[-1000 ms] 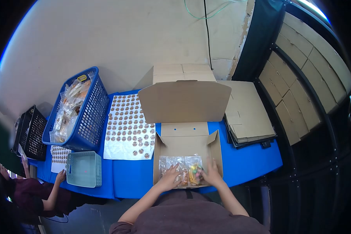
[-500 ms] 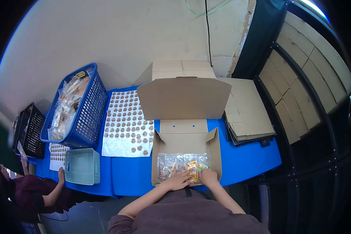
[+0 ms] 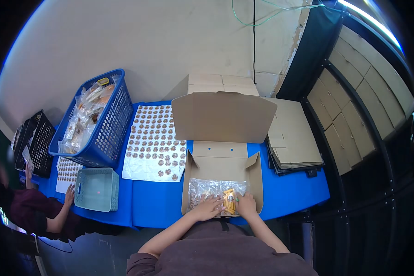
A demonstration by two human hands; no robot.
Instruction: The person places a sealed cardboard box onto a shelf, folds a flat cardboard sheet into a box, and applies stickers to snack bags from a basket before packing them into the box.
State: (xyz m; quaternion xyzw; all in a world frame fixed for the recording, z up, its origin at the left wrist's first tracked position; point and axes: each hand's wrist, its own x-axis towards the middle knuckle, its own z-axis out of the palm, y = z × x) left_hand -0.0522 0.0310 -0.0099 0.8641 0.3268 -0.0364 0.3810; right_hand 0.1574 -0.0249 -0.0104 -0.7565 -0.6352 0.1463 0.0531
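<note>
An open cardboard box [image 3: 256, 184] stands before me with its lid [image 3: 224, 115] raised. Two clear plastic bags lie side by side inside: a bag of small brownish pieces [image 3: 200, 187] on the left and a bag of yellow pieces [image 3: 230, 198] on the right. My left hand [image 3: 208, 208] rests flat across both bags, fingers spread. At the right bag's outer edge, my right hand [image 3: 246, 205] has its fingers bent onto the plastic; a little green shows by its fingertips. What lies under the palms is hidden.
Left of the box lies a white sheet with rows of round stickers [image 3: 154, 142]. Beyond it stand a blue basket of packets [image 3: 108, 133], a pale green tray [image 3: 96, 207] and a black crate [image 3: 41, 147]. A co-worker [image 3: 37, 214] is at far left; flattened cardboard [image 3: 294, 133] is stacked right.
The view has shifted slightly. My right hand's fingers have loosened a little at the bag's edge, and my left hand stays on the bags. The co-worker's near hand has moved slightly.
</note>
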